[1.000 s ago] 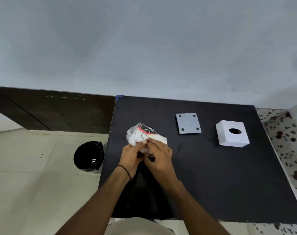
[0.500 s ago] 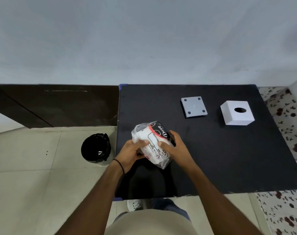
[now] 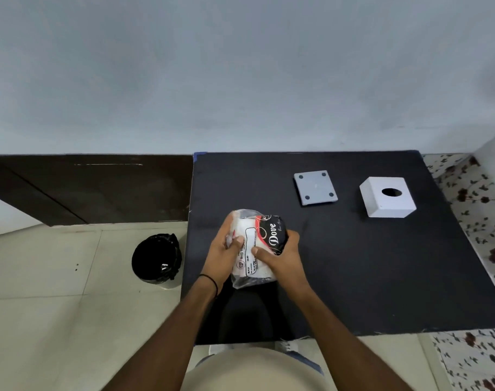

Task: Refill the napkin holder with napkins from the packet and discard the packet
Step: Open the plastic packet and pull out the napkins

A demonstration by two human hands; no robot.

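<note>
A plastic napkin packet (image 3: 256, 244), white with a black and red "Dove" print, is held above the left part of the black table (image 3: 353, 263). My left hand (image 3: 222, 251) grips its left side and my right hand (image 3: 283, 256) grips its right side, both thumbs on top. The white cube-shaped napkin holder cover (image 3: 387, 197) with a round hole on top stands at the back right. Its grey square base plate (image 3: 315, 187) lies apart, to the left of the cover.
A black-lined waste bin (image 3: 157, 259) stands on the tiled floor just left of the table. A dark brown panel (image 3: 85, 187) runs along the wall at the left. A floral-patterned surface (image 3: 477, 210) borders the table's right side.
The packet has been turned in my hands, so its printed face now points up and its long side runs toward me. The view has tilted, showing more of the table's near edge.
</note>
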